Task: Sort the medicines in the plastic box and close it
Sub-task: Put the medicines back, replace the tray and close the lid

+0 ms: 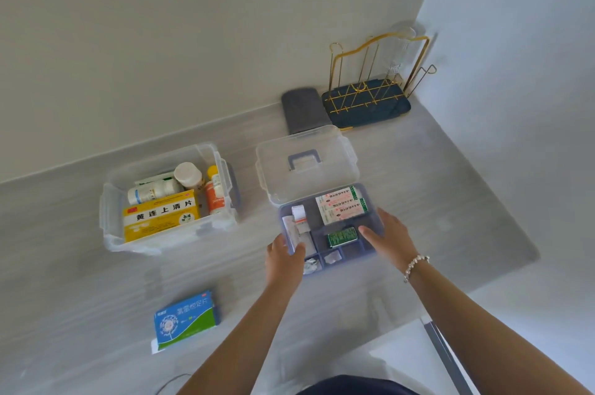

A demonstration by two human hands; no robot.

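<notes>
A: Where was the divided tray point(370, 249)?
B: On the counter point(450, 201), beside one clear lid point(306, 162); the left hand point(285, 257) and right hand point(391, 238) gripped its two ends, fingers curled over the rims.
A: Elsewhere?
B: One plastic box point(167, 198) of medicines; one blue carton point(186, 319).

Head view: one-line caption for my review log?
Both hands, left hand and right hand, hold the divided tray beside the open medicine box.
</notes>
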